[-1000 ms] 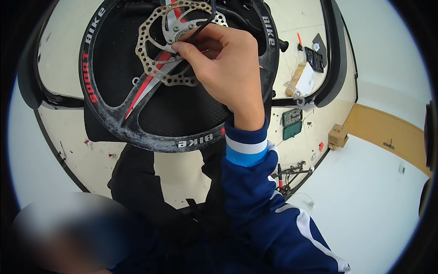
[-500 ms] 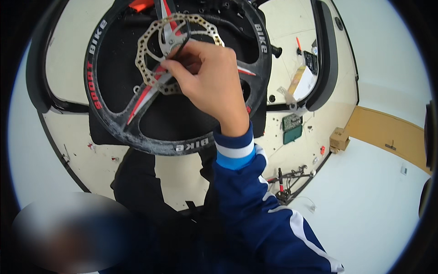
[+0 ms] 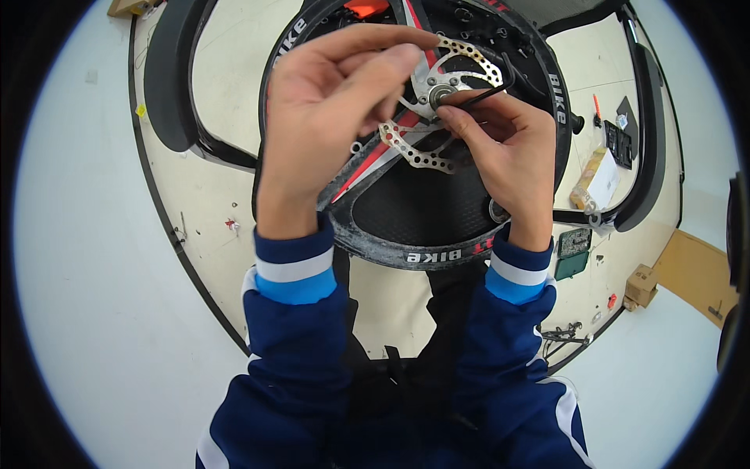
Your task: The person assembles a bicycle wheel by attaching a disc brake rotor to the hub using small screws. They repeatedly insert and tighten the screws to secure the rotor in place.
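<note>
A black bicycle wheel [image 3: 373, 237] with red and silver spokes lies flat on a black chair seat. At its centre is a perforated silver brake rotor [image 3: 422, 159], around a hub with a round bearing [image 3: 442, 92]. My right hand [image 3: 514, 148] pinches a black L-shaped hex key [image 3: 509, 72] beside the hub. Over the left part of the rotor hovers my left hand [image 3: 308, 117]. Its index finger is stretched toward the rotor's far edge, the thumb lies slightly apart, and the other fingers curl. I see nothing in it. The hex key's tip is hidden.
Black armrests [image 3: 173, 78] flank the wheel on both sides. Small loose parts and an orange-red piece [image 3: 367, 8] lie at its far edge. On the floor at right are a black tool case [image 3: 619, 144], a green case [image 3: 573, 254] and a cardboard box [image 3: 641, 284].
My left hand has come into view over the rotor. My right hand still has the hex key near the hub. The whole view has shifted, moving the wheel rightward in the picture.
</note>
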### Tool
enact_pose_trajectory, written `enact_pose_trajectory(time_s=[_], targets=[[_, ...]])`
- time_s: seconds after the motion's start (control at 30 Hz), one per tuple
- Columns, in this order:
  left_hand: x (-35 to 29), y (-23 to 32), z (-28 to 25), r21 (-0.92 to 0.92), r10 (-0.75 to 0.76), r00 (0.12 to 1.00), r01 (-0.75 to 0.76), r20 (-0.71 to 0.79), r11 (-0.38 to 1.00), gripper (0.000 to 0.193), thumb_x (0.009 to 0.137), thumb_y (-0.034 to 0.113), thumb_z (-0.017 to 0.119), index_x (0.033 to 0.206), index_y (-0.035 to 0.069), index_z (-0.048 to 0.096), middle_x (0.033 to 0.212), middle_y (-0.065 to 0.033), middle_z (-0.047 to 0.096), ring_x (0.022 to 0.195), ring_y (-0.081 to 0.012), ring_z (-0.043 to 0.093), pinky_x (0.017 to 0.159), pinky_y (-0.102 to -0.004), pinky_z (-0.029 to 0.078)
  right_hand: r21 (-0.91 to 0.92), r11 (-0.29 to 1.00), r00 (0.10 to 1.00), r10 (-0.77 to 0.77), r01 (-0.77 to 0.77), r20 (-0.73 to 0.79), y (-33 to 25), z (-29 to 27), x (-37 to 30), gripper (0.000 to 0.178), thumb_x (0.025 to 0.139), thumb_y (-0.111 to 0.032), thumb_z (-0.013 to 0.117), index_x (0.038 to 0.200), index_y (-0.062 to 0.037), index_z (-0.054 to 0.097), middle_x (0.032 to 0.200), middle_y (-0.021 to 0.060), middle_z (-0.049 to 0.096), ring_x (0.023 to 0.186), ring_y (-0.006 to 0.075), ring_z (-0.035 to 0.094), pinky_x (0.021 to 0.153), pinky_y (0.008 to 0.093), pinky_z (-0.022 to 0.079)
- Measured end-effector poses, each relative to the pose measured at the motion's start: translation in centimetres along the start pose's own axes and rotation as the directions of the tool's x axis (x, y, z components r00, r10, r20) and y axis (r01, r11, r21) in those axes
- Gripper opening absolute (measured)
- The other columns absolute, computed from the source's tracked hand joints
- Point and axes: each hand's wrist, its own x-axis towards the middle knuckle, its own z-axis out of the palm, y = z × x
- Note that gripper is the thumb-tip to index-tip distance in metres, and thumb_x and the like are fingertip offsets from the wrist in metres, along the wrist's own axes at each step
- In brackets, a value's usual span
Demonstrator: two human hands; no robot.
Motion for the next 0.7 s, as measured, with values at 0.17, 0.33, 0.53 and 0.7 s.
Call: enact_pose_trajectory(time_s=[0.17,0.33,0.53,0.7], targets=[[0.2,-1.8,1.4,0.144,-0.023,0.996,0.036,-0.089,0.989,0.023,0.096,0.017,0.063,0.109,0.000,0.071,0.066,0.0042,0.056,0.055,-0.0007,0.045,0.048,-0.0160,0.031,-0.072,0.997,0.998,-0.030,0.026,-0.055,0.2,0.0,0.2,0.013,0.082,-0.005,0.073,0.093,0.0015,0.074,0.078,0.0088,0.073,0.071,0.0136,0.071,0.065,0.0239,0.054],[0.5,-3.7,0.9,-0.017,-0.052,0.998,0.052,-0.047,0.999,0.024,0.097,0.024,0.063,0.094,0.001,0.069,0.070,0.0011,0.061,0.058,-0.0016,0.052,0.052,-0.0165,0.042,-0.076,0.997,0.998,-0.035,0.031,-0.057,0.4,-0.1,0.1,0.013,0.082,-0.005,0.073,0.093,0.0015,0.073,0.077,0.0091,0.072,0.069,0.0138,0.071,0.065,0.0241,0.054],[0.8,-3.5,0.9,-0.037,-0.149,0.989,0.150,0.013,0.988,0.055,0.105,0.048,0.039,0.106,0.001,0.067,0.076,-0.0025,0.060,0.054,-0.0046,0.048,0.046,-0.0173,0.029,-0.079,0.995,0.996,-0.073,0.069,-0.047,0.4,-0.1,0.1,0.012,0.081,-0.003,0.073,0.091,0.0027,0.073,0.078,0.0104,0.072,0.069,0.0146,0.070,0.064,0.0247,0.053],[0.8,-3.4,0.6,-0.084,-0.138,0.989,0.143,0.054,0.986,0.047,0.103,0.039,0.046,0.112,-0.001,0.068,0.080,-0.0024,0.062,0.059,-0.0048,0.051,0.049,-0.0170,0.032,-0.095,0.991,0.994,-0.100,0.095,-0.049,0.6,0.3,0.2,0.012,0.080,-0.002,0.073,0.091,0.0025,0.072,0.076,0.0116,0.070,0.067,0.0171,0.070,0.063,0.0255,0.053]])
